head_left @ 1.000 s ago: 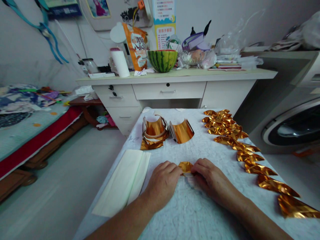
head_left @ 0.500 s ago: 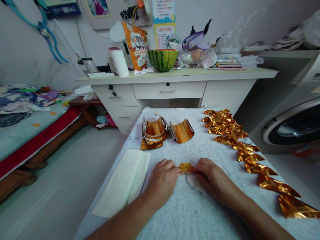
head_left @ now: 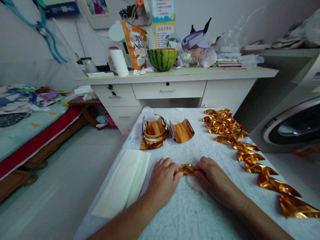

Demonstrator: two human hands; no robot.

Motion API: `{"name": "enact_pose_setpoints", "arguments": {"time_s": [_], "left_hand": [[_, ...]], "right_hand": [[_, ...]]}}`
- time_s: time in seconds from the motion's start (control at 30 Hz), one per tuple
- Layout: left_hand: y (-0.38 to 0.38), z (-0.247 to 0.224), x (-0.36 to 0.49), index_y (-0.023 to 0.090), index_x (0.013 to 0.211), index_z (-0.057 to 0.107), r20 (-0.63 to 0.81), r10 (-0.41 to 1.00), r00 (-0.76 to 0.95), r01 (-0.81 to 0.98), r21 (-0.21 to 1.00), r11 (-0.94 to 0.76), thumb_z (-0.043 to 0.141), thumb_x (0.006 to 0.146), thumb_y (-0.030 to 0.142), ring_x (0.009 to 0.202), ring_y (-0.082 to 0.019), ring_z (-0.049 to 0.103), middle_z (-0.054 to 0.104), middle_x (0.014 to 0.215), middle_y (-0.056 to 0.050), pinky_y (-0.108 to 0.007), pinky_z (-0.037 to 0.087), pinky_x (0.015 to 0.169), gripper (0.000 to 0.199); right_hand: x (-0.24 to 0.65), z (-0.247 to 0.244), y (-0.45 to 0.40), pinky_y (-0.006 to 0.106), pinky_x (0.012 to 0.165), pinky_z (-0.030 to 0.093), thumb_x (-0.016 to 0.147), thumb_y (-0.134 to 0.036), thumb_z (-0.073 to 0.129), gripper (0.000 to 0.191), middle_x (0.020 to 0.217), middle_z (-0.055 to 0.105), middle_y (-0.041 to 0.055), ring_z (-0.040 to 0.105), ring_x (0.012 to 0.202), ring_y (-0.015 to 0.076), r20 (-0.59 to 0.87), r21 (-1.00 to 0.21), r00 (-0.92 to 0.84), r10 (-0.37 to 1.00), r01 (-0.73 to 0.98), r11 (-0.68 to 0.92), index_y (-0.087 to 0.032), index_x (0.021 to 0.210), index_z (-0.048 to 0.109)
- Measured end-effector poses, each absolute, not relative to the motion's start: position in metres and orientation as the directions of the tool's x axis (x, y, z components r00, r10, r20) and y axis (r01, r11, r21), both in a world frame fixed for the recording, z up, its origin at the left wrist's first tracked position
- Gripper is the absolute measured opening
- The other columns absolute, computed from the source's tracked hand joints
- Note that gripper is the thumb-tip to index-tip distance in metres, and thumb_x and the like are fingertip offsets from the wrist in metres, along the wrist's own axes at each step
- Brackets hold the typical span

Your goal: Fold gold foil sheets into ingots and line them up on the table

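Between my hands, low over the cloth-covered table, is a small folded piece of gold foil paper. My left hand pinches its left end with thumb and fingers. At the right end, my right hand grips it the same way. Beyond it stand a curled stack of gold foil sheets and a second, smaller curled stack. Several folded gold foil pieces, pointed at the ends, lie in an overlapping row down the right side. Pale folded paper lies left of my left hand.
Behind the table is a white desk holding half a watermelon, an orange pouch and a white roll. A washing machine stands at the right, a bed at the left.
My left thumb has shifted along the near edge of the foil piece. The piece has tilted slightly and shows more of its top. Both hands still hold its ends.
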State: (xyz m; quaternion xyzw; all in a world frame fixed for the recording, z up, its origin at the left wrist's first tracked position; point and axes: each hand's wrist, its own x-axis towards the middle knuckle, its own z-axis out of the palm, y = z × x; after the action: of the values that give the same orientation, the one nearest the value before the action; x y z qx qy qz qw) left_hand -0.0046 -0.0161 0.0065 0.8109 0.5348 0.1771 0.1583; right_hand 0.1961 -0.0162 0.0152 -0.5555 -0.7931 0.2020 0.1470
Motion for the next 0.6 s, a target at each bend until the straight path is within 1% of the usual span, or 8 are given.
{"name": "enact_pose_setpoints", "arguments": {"time_s": [0.23,0.43,0.6], "left_hand": [[-0.0132,0.0045,-0.0022,0.019,0.076,0.059,0.091,0.928,0.362,0.868,0.330,-0.371,0.062,0.089,0.027,0.086,-0.022,0.054,0.061,0.084,-0.002,-0.035,0.040,0.077,0.016],[-0.0115,0.0030,-0.0005,0.019,0.078,0.060,0.069,0.932,0.356,0.892,0.272,-0.361,0.062,0.090,0.031,0.086,-0.022,0.055,0.062,0.084,-0.002,-0.036,0.040,0.077,0.017],[-0.0128,0.0041,0.0005,0.019,0.080,0.061,0.069,0.936,0.346,0.902,0.249,-0.352,0.060,0.091,0.030,0.087,-0.023,0.055,0.063,0.086,-0.003,-0.036,0.040,0.078,0.015]], "right_hand": [[0.1991,0.0069,-0.0150,0.030,0.069,0.039,0.094,-0.025,0.049,0.025,0.080,0.060,0.0047,0.054,0.076,0.0191,0.025,-0.426,-0.310,0.950,0.857,0.290,-0.019,0.074,0.062],[0.1992,0.0074,-0.0143,0.030,0.069,0.038,0.095,-0.027,0.049,0.027,0.078,0.062,0.0052,0.055,0.075,0.0194,0.012,-0.360,-0.280,0.960,0.894,0.265,-0.019,0.074,0.064],[0.1953,0.0086,-0.0135,0.031,0.070,0.037,0.095,-0.029,0.049,0.028,0.079,0.064,0.0058,0.057,0.075,0.0204,-0.007,-0.283,-0.240,0.971,0.932,0.228,-0.019,0.073,0.064]]}}
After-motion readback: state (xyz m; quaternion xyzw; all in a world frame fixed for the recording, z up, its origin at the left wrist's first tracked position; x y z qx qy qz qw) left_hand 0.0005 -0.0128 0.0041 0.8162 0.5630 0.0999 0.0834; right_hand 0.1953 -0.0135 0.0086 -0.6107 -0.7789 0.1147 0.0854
